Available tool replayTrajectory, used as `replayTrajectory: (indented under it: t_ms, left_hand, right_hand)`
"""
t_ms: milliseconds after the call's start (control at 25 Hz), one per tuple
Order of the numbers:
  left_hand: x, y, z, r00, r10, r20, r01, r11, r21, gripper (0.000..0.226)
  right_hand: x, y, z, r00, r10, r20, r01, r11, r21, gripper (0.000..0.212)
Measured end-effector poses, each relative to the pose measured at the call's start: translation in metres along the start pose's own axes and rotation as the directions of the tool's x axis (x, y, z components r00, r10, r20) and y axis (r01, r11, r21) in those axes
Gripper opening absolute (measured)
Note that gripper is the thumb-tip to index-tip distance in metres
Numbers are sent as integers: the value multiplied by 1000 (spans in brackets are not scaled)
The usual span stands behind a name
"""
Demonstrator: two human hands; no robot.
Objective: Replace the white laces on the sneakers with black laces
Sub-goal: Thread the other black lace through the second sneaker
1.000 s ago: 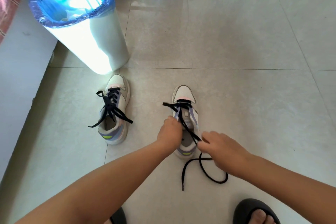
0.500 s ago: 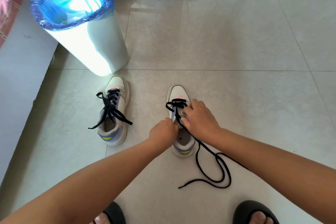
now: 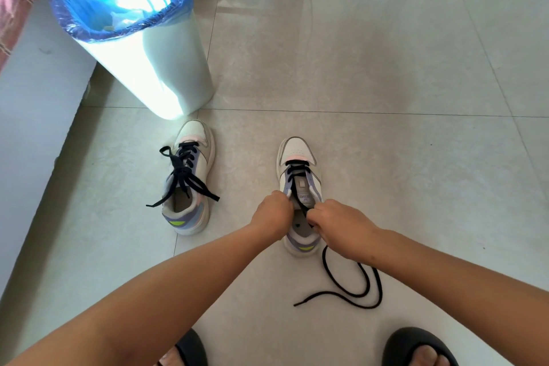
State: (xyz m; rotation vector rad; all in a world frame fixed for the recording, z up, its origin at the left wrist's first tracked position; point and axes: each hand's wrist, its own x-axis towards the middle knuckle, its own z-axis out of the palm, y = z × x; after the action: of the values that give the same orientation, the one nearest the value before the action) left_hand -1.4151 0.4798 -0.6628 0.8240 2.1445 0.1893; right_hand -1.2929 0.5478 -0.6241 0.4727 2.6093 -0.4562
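Sneaker (image 3: 299,184) on glossy tile floor (image 3: 386,68); left hand (image 3: 271,214) grips collar, right hand (image 3: 341,224) pinches black lace (image 3: 350,291).

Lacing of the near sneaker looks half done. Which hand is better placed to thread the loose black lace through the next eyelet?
Right, probably. The right hand already pinches the black lace over the sneaker, its slack trailing on the floor on that side. The left hand grips the shoe's collar, steadying it.
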Motion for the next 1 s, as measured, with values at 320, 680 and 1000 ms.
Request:
replayTrajectory:
  t_ms: [320,680,1000]
  left_hand:
    - [-2,1,-5,999,-7,50,5,999,44,14]
    - [17,10,-58,988,79,131,-77,997,-19,31]
    - [23,40,-37,949,308,-72,-225,817,531,22]
  right_hand:
    - [3,-7,-7,1000,-17,-8,18,949,314,10]
    - [6,-6,-10,999,21,37,-34,915,402,26]
    - [10,-13,4,997,28,65,-47,949,313,21]
